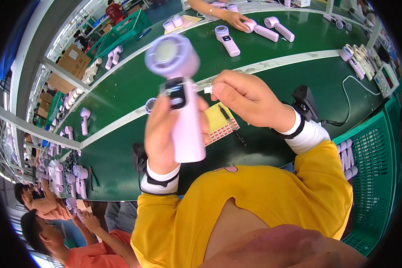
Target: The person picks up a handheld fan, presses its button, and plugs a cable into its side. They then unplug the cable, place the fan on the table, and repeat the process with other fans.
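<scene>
My left hand point(158, 138) is wrapped round the handle of a lilac handheld fan point(187, 129), held upright above the bench. Its round head point(167, 53) is at the top, and a dark display panel faces up on the neck. The fan is slightly blurred. To its right, my right hand point(245, 98) pinches a small white piece point(208, 90) between thumb and fingertips, close to the fan's neck; its exact kind is too small to tell. Below the hands lies a yellow pad point(219, 123) with a dark pen point(224, 114) across it.
The green bench point(263, 152) has a pale dividing strip point(286, 61). Across it another person's hand point(235, 18) touches a fan. More fans point(359, 62) lie at the right beside a white meter box point(385, 80). A green crate point(375, 156) stands right. Co-workers sit at lower left.
</scene>
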{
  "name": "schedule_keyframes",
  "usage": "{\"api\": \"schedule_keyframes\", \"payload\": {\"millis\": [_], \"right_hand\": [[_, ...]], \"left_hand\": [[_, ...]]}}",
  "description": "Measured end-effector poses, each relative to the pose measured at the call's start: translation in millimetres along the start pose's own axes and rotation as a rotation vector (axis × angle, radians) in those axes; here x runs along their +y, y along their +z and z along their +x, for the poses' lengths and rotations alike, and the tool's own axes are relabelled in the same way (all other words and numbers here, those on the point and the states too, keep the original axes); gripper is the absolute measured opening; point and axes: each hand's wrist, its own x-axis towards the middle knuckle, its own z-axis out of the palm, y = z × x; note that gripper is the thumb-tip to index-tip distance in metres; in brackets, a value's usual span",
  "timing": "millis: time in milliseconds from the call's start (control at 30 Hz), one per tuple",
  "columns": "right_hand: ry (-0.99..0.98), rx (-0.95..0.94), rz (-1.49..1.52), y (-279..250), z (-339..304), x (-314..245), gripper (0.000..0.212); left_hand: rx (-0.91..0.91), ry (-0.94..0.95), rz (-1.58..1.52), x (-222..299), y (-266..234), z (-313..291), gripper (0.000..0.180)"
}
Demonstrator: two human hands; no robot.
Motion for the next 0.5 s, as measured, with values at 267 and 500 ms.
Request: {"api": "schedule_keyframes", "payload": {"millis": [267, 500], "right_hand": [[0.011, -0.098, -0.017, -14, -1, -14, 0.025], [-0.091, -0.259, -0.224, -24, 0, -18, 0.025]], "left_hand": [[-0.233, -0.117, -0.023, -12, -8, 11, 0.04], [-0.347, 0.018, 0.18, -11, -12, 10, 0.047]]}}
